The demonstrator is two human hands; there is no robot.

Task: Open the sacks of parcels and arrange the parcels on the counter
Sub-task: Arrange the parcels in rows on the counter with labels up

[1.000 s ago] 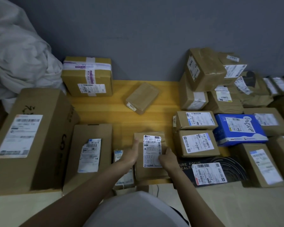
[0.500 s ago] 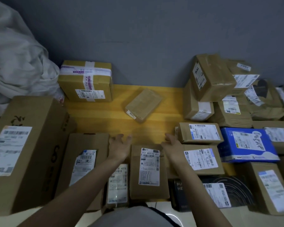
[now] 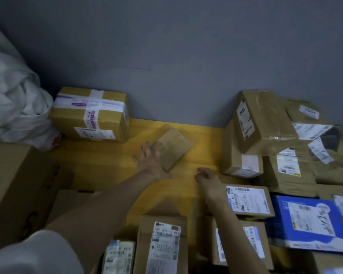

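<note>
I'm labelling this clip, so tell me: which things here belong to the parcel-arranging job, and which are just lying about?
Job: small brown parcel, touched by left hand; right hand, hovering; taped box; blue parcel; stacked parcels; white sack; yellow counter.
Lying about: only the grey wall behind.
</note>
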